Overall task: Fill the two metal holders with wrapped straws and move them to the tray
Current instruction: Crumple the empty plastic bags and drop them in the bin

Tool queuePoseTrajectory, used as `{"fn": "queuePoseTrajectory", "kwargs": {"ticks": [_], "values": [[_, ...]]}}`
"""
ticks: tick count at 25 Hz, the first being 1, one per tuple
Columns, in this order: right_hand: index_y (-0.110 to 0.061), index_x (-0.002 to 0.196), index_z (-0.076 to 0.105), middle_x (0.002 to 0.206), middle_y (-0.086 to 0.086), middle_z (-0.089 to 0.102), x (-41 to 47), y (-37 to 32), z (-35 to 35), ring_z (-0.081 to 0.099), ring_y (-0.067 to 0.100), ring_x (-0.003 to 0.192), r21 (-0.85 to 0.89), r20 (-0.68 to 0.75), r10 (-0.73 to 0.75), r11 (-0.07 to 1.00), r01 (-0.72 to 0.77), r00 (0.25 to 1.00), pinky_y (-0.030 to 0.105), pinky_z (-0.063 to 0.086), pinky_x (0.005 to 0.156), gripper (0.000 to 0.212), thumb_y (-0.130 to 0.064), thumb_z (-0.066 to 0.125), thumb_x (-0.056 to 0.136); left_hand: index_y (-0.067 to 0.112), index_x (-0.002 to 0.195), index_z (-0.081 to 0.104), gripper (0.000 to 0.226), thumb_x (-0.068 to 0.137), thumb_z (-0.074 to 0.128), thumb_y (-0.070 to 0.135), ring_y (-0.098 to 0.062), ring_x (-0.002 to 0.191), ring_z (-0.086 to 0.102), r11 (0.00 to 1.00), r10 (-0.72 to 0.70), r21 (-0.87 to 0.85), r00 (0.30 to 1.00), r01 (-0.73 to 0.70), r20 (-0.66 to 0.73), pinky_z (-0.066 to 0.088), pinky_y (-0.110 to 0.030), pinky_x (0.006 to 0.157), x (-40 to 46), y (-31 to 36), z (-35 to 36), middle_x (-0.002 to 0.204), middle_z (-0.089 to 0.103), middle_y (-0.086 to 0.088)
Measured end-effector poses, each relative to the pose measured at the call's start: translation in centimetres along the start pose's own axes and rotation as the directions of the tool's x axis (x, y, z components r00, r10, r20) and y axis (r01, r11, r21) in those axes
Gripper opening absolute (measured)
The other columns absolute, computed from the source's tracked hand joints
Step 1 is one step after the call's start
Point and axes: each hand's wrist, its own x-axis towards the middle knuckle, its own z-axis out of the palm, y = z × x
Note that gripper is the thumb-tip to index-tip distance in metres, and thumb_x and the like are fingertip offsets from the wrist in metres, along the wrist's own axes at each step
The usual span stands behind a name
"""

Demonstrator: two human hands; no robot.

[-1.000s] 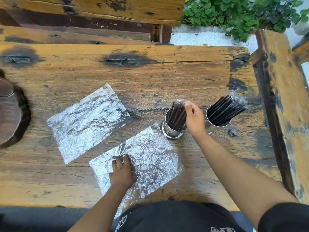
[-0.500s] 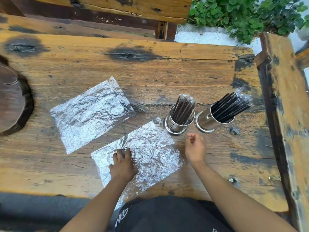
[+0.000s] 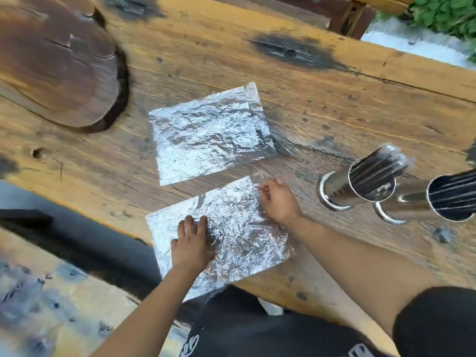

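Note:
Two shiny metal holders stand at the right of the wooden table, both packed with dark wrapped straws: the nearer-left holder (image 3: 342, 188) and the right holder (image 3: 409, 204), cut by the frame edge. A crumpled foil sheet (image 3: 239, 235) lies at the table's front edge. My left hand (image 3: 192, 243) presses flat on its left part. My right hand (image 3: 278, 199) pinches the sheet's far right corner. A dark round wooden tray (image 3: 56, 60) sits at the far left, well away from the holders.
A second foil sheet (image 3: 208, 132) lies flat just beyond the first. A wooden bench (image 3: 33, 292) runs along the near left below the table edge. Green plants (image 3: 443, 11) grow past the table's far right corner.
My right hand left the straws in the holder, drew back, then moved left to the foil's far right corner. The view swung left, so the tray shows more fully.

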Motion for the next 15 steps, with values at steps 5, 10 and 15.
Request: {"fn": "queuePoseTrajectory", "kwargs": {"ticks": [5, 10, 15], "values": [[-0.023, 0.137, 0.052, 0.13, 0.003, 0.045, 8.7, -8.2, 1.7, 0.046, 0.02, 0.123, -0.31, -0.017, -0.286, 0.912, 0.267, 0.958, 0.04, 0.045, 0.109, 0.044, -0.029, 0.062, 0.095, 0.029, 0.16, 0.013, 0.072, 0.099, 0.045, 0.049, -0.033, 0.154, 0.006, 1.0, -0.02, -0.019, 1.0, 0.02, -0.017, 0.032, -0.054, 0.116, 0.8, -4.3, -0.9, 0.167, 0.005, -0.011], [-0.035, 0.159, 0.02, 0.167, 0.012, 0.012, 15.9, -13.5, 3.9, 0.004, 0.039, 0.155, -0.526, 0.058, -0.296, 0.803, 0.281, 0.953, 0.06, 0.006, 0.123, 0.076, -0.055, 0.055, 0.094, 0.028, 0.163, -0.004, 0.074, 0.104, 0.034, 0.05, -0.032, 0.157, -0.007, 0.999, -0.042, 0.015, 0.998, 0.043, -0.049, 0.015, -0.057, 0.123, 2.2, -6.2, -1.6, 0.17, -0.009, -0.01], [-0.047, 0.158, -0.003, 0.169, 0.008, -0.011, 19.5, -14.4, 5.3, -0.013, 0.047, 0.152, -0.599, 0.129, -0.132, 0.78, 0.183, 0.983, 0.075, 0.001, 0.113, 0.093, -0.079, 0.045, 0.085, 0.04, 0.159, -0.016, 0.082, 0.102, 0.043, 0.046, -0.038, 0.157, -0.006, 1.0, 0.013, -0.023, 1.0, -0.013, -0.012, 0.022, -0.062, 0.12, 3.1, -7.6, -1.4, 0.169, -0.014, -0.013]]}}
